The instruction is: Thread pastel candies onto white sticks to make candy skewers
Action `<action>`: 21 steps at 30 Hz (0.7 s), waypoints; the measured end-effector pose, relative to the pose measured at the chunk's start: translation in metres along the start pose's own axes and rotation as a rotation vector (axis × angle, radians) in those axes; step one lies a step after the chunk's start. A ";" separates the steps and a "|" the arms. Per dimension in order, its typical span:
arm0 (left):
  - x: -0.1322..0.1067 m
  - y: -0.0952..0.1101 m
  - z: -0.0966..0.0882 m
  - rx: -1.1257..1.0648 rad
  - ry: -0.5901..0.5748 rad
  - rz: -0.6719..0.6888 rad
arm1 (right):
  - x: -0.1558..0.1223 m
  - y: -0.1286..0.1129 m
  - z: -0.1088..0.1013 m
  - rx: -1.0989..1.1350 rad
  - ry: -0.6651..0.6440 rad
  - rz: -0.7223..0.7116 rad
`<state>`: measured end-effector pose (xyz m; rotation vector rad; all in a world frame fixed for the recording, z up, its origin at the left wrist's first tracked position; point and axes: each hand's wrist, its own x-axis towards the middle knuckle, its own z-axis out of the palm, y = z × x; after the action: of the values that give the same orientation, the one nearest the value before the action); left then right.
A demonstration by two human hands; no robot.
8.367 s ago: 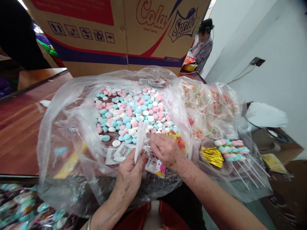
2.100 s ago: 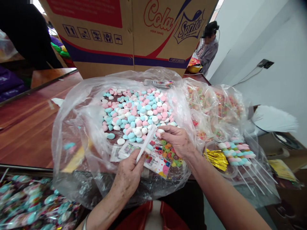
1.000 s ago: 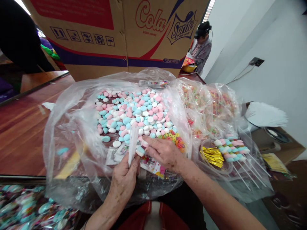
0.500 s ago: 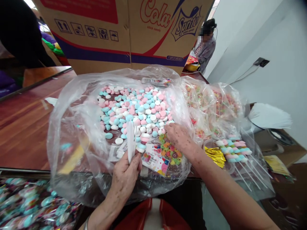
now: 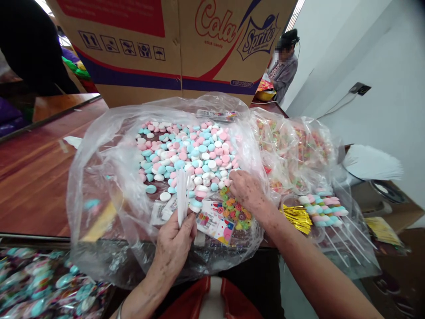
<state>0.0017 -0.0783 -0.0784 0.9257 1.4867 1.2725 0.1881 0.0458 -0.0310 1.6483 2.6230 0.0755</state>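
Note:
My left hand (image 5: pixel 175 237) is closed around a bundle of white sticks (image 5: pixel 181 195) that stand nearly upright. Just above its thumb is a blue and white candy (image 5: pixel 195 205); whether it touches the hand I cannot tell. My right hand (image 5: pixel 247 190) has its fingers curled together at the right edge of a pile of pink, blue and white candies (image 5: pixel 186 155). Its fingertips are partly hidden, so what they pinch does not show. Small ring-shaped gummies (image 5: pixel 237 212) lie below that hand, beside a printed card (image 5: pixel 215 223) with coloured dots.
Clear plastic sheeting (image 5: pixel 96 177) surrounds the candies. To the right are bagged gummies (image 5: pixel 292 141), gold ties (image 5: pixel 297 219) and candy skewers (image 5: pixel 323 209). A big cardboard box (image 5: pixel 139 75) stands behind; wrapped candies (image 5: pixel 49 283) lie lower left. Another person (image 5: pixel 283 66) works at the back.
The view has shifted very slightly. Both hands stay in nearly the same places, the left still holding the white sticks and the right still at the pile's edge.

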 end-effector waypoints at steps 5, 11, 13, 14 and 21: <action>-0.001 0.003 0.000 0.024 -0.007 0.001 | -0.001 -0.006 -0.002 0.004 0.033 -0.235; 0.000 0.001 -0.001 0.016 -0.016 0.004 | -0.001 -0.003 0.005 -0.005 -0.024 -0.213; 0.000 0.000 -0.002 0.031 -0.016 0.004 | 0.000 -0.001 0.005 0.025 -0.011 -0.204; 0.000 -0.001 -0.002 0.035 -0.016 0.003 | 0.000 0.000 0.004 0.050 0.002 -0.199; 0.000 -0.005 -0.003 0.016 -0.026 0.012 | 0.000 0.005 -0.008 0.185 0.121 -0.097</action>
<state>-0.0009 -0.0802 -0.0827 0.9595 1.4753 1.2547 0.1924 0.0478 -0.0231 1.6118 2.8752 -0.0761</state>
